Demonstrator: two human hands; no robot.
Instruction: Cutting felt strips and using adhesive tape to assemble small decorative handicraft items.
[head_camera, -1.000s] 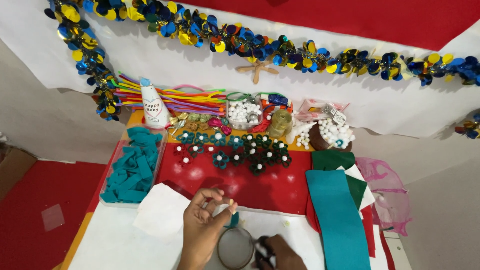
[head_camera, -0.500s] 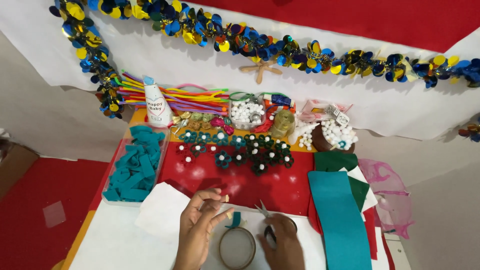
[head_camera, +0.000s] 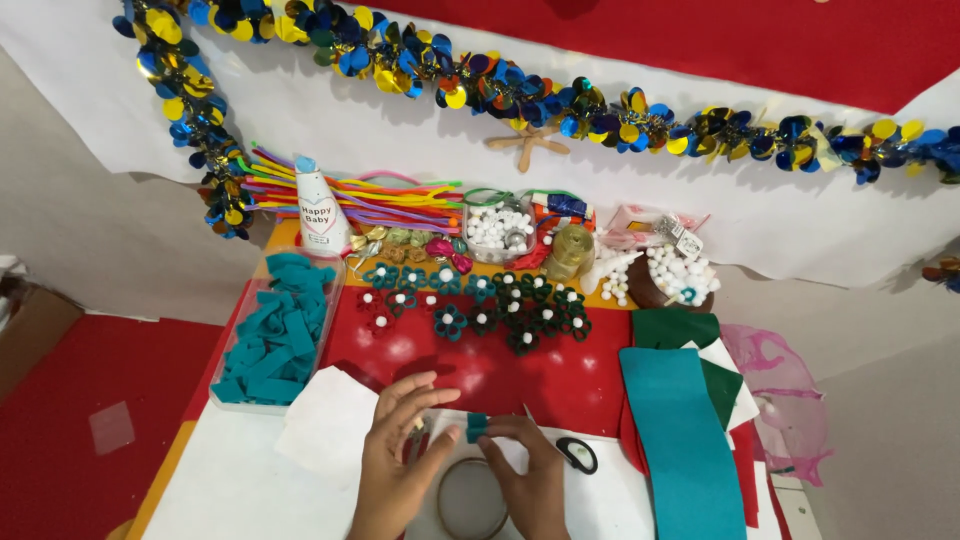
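Low in the head view, my left hand (head_camera: 400, 455) and my right hand (head_camera: 530, 472) meet over the white table top (head_camera: 230, 490). Both pinch a small folded teal felt piece (head_camera: 477, 426) between their fingertips. Just below the felt a thin round ring (head_camera: 470, 498) lies on the table, partly hidden by my hands. Black-handled scissors (head_camera: 575, 452) rest on the table right of my right hand, untouched.
A clear tray of teal felt strips (head_camera: 275, 335) stands at left beside a white sheet (head_camera: 330, 430). Felt flowers with white pom-poms (head_camera: 470, 310) lie on red felt (head_camera: 560, 385). Teal and green felt sheets (head_camera: 680, 440) lie at right. Pipe cleaners (head_camera: 380, 195), a cone hat (head_camera: 318, 215), pom-pom tubs (head_camera: 498, 230) line the back.
My right hand held the scissors before; they now lie on the table. It has moved to the teal felt piece, which both hands now pinch above the ring.
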